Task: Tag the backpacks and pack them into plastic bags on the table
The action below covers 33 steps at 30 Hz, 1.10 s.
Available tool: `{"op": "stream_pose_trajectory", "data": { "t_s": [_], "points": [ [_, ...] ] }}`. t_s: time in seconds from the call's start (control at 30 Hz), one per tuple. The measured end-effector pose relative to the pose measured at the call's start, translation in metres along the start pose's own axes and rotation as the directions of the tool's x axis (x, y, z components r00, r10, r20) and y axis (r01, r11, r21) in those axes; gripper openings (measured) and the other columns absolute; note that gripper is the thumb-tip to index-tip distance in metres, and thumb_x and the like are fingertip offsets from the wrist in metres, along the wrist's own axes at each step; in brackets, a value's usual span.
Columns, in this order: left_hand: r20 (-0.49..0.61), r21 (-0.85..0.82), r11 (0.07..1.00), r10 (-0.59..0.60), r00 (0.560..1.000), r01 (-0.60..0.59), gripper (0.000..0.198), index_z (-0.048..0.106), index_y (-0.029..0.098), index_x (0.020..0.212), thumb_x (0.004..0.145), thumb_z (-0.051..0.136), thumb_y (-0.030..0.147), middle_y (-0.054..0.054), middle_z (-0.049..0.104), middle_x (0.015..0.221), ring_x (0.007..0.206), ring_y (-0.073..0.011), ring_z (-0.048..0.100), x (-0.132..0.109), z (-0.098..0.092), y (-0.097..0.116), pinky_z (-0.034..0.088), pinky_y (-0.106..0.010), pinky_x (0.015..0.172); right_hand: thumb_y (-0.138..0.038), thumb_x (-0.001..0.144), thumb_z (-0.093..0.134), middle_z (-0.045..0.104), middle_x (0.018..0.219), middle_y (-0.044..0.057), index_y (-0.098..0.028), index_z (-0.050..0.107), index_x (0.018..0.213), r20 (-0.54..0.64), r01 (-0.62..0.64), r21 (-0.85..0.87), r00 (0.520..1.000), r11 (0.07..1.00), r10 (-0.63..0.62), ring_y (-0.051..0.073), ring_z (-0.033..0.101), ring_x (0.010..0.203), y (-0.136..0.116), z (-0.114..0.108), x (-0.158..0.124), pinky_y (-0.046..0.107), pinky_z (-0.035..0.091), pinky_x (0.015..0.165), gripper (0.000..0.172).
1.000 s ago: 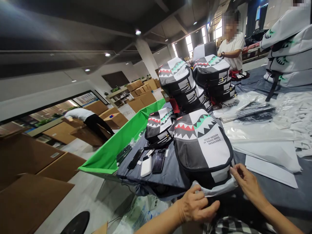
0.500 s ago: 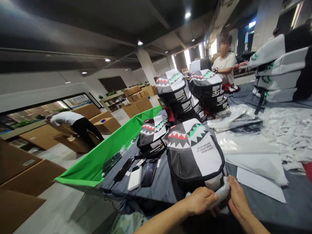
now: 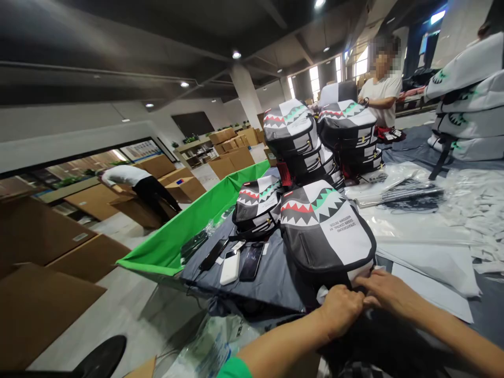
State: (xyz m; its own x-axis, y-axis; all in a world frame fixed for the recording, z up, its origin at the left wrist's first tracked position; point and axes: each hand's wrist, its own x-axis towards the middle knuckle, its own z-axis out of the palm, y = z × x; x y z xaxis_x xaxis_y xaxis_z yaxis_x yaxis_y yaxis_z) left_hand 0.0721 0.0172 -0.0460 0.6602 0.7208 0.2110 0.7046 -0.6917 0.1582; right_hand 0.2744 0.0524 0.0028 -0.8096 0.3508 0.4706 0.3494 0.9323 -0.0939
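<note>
We're at the grey surface (image 3: 268, 291), fingers (image 3: 342, 304) at the shark backpack's (image 3: 326, 231) bottom edge, grip impossible to call; a green sheet (image 3: 189, 236) runs along the side, cardboard boxes (image 3: 39, 236) beyond.

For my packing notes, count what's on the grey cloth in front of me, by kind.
Shark-mouth backpacks: 2
White power bank: 1
Smartphone: 1
Slim black device: 1
Total: 5
</note>
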Motion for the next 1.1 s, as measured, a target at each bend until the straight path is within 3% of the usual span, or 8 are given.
{"op": "stream_pose_trajectory", "data": {
  "t_s": [0.1, 0.33, 0.47, 0.57, 0.7, 0.83, 0.97, 1.1],
  "points": [
    [0.002, 0.076, 0.994, 0.078, 0.997, -0.078, 0.027, 0.068, 0.016, 0.098, 0.105, 0.044, 0.027, -0.004, 0.068, 0.072, 0.067, -0.0171, 0.064, -0.023, -0.009, -0.021, 0.047, -0.032, 0.069, -0.015, 0.086, 0.065, 0.065, 0.071, 0.000, -0.021, 0.061, 0.091, 0.027, 0.005, -0.085, 1.000, 0.996, -0.002, 0.019, 0.058, 0.064, 0.010, 0.005, -0.001, 0.032, 0.043, 0.065, 0.009],
    [-0.486, 0.485, 0.872, 0.211, 0.848, 0.061, 0.019, 0.070, 0.031, 0.100, 0.087, 0.073, 0.017, 0.003, 0.069, 0.088, 0.085, -0.0143, 0.056, -0.072, -0.002, -0.067, 0.034, -0.035, 0.093, -0.002, 0.079, 0.053, 0.059, 0.068, 0.000, -0.022, 0.057, 0.083, -0.177, 0.045, -0.209, 0.981, 0.977, -0.084, 0.018, 0.052, 0.063, 0.009, 0.017, -0.004, 0.032, 0.040, 0.067, 0.020],
    [-0.497, 0.441, 0.889, 0.124, 0.859, 0.126, 0.037, 0.070, 0.025, 0.109, 0.088, 0.070, 0.055, -0.003, 0.067, 0.091, 0.088, -0.0187, 0.056, -0.074, -0.007, -0.052, 0.036, -0.039, 0.096, -0.003, 0.086, 0.049, 0.060, 0.068, 0.000, -0.019, 0.060, 0.097, -0.252, 0.054, -0.275, 0.959, 0.960, -0.127, 0.017, 0.052, 0.062, 0.005, 0.024, -0.003, 0.033, 0.043, 0.069, 0.022],
    [-0.405, 0.339, 0.938, 0.073, 0.911, 0.076, 0.069, 0.062, 0.014, 0.127, 0.094, 0.046, 0.072, -0.010, 0.068, 0.105, 0.100, -0.0229, 0.059, -0.064, -0.030, -0.034, 0.040, -0.039, 0.098, -0.003, 0.090, 0.048, 0.059, 0.066, -0.001, -0.018, 0.059, 0.099, -0.321, 0.032, -0.265, 0.939, 0.964, -0.120, 0.016, 0.052, 0.060, 0.004, 0.026, -0.003, 0.032, 0.044, 0.069, 0.021],
    [-0.126, 0.365, 0.916, 0.224, 0.967, -0.164, 0.031, 0.062, 0.016, 0.125, 0.107, 0.043, 0.033, -0.005, 0.070, 0.097, 0.091, -0.0167, 0.061, -0.044, -0.056, -0.032, 0.042, -0.030, 0.080, -0.003, 0.088, 0.049, 0.065, 0.070, 0.000, -0.019, 0.059, 0.102, -0.325, 0.042, -0.236, 0.938, 0.971, -0.120, 0.017, 0.057, 0.061, 0.008, 0.023, -0.007, 0.032, 0.046, 0.070, 0.023],
    [0.082, 0.361, 0.875, 0.315, 0.946, -0.322, 0.029, 0.059, 0.017, 0.129, 0.104, 0.045, 0.017, -0.003, 0.072, 0.095, 0.089, -0.0135, 0.061, -0.041, -0.061, -0.056, 0.039, -0.028, 0.075, -0.011, 0.083, 0.056, 0.072, 0.082, 0.004, -0.018, 0.059, 0.108, -0.227, 0.015, -0.157, 0.972, 0.988, -0.051, 0.019, 0.063, 0.069, 0.010, 0.017, -0.012, 0.033, 0.048, 0.071, 0.026],
    [0.177, 0.302, 0.914, 0.224, 0.958, -0.269, 0.029, 0.062, 0.022, 0.126, 0.103, 0.045, 0.017, -0.004, 0.073, 0.112, 0.095, -0.0127, 0.063, -0.049, -0.063, -0.070, 0.041, -0.026, 0.077, -0.016, 0.078, 0.067, 0.071, 0.080, 0.003, -0.018, 0.059, 0.108, -0.179, -0.026, -0.202, 0.984, 0.979, -0.011, 0.020, 0.063, 0.066, 0.009, 0.019, -0.009, 0.032, 0.046, 0.066, 0.030],
    [0.125, 0.270, 0.954, 0.103, 0.987, -0.133, 0.029, 0.060, 0.018, 0.126, 0.103, 0.051, 0.033, -0.010, 0.072, 0.116, 0.103, -0.0203, 0.065, -0.047, -0.069, -0.043, 0.047, -0.032, 0.087, -0.007, 0.079, 0.060, 0.072, 0.077, 0.002, -0.017, 0.061, 0.112, -0.204, 0.030, -0.257, 0.975, 0.966, -0.084, 0.018, 0.062, 0.062, 0.011, 0.028, -0.008, 0.033, 0.043, 0.065, 0.034]
  ]
}}
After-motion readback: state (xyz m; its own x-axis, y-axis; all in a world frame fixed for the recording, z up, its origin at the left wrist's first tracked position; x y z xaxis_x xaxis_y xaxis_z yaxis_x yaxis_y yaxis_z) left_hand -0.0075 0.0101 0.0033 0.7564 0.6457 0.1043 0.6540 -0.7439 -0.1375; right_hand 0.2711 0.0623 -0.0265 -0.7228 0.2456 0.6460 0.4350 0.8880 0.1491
